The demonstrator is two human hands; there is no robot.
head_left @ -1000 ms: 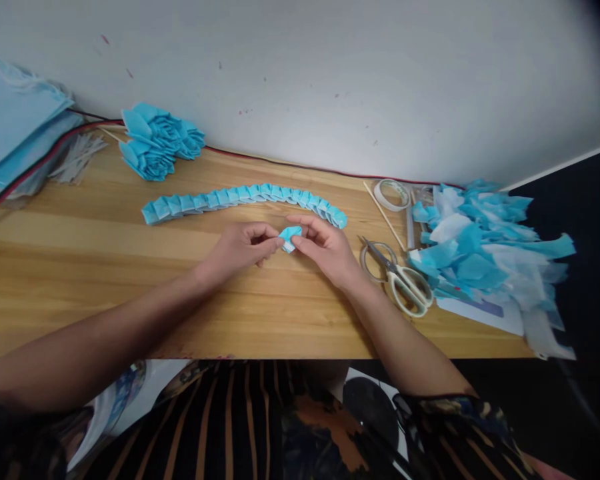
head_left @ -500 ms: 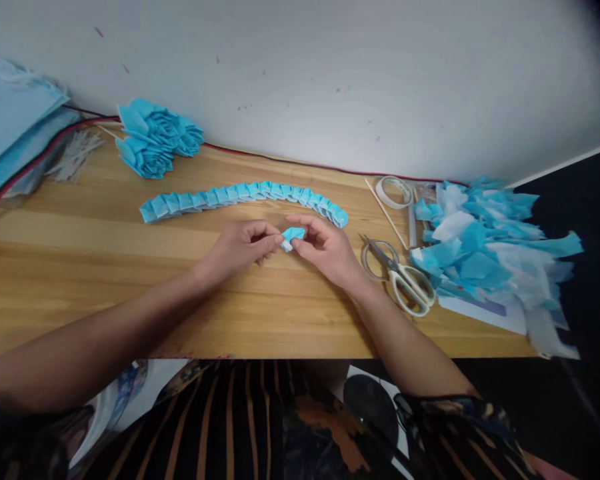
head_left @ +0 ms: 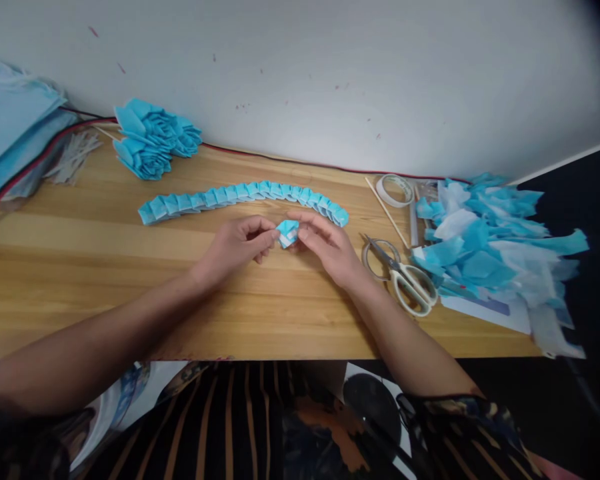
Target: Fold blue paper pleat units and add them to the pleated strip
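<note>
A small folded piece of blue paper (head_left: pixel 287 233) sits between both hands just above the wooden table (head_left: pixel 130 280). My left hand (head_left: pixel 235 244) pinches its left side with curled fingers. My right hand (head_left: pixel 325 245) pinches its right side. Just behind the hands lies a long curved strip of folded blue paper (head_left: pixel 240 197), whose right end is close to my right fingers.
Blue paper flowers (head_left: pixel 150 137) lie at the back left, with a stack of blue sheets (head_left: pixel 15 127) at the far left. White-handled scissors (head_left: pixel 403 273), a tape roll (head_left: pixel 393 191), a thin stick (head_left: pixel 386 213) and a heap of blue and white scraps (head_left: pixel 485 247) are on the right. A red cable runs along the wall.
The small blue piece has been turned between my fingertips and now shows a squarer face. Both hands stayed in about the same place.
</note>
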